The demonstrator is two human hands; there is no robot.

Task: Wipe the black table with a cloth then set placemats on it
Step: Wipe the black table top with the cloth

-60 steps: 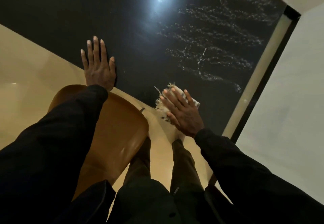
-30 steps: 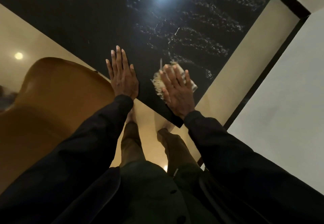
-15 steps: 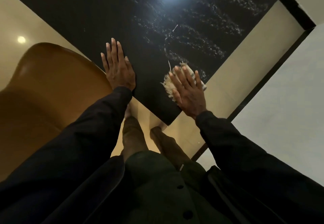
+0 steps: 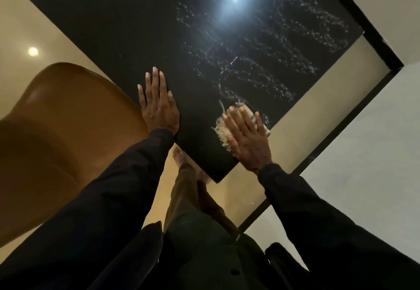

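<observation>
Near corner of glossy black table (image 4: pixel 127 30). Left hand (image 4: pixel 159 108) lay flat on the top by the near edge, fingers straight and together, holding nothing; I read it as a brace. Right hand (image 4: pixel 247 141) was also flat, fingers spread and straight, pressing the pale fringed cloth (image 4: pixel 221 132) onto the table close to the corner and right edge. The hands were apart.

Speckled wet streaks (image 4: pixel 261 76) showed beyond the cloth, so I judged wiping to be under way. No placemats in view.

The cloth looked soft, limp and light, bunched under the palm. I reckoned it would slide easily on the slick top and was best driven by flat palm pressure over its middle, loose fringe trailing.

Rounded tan-brown chair (image 4: pixel 68 119) sat just left of the table.
</observation>
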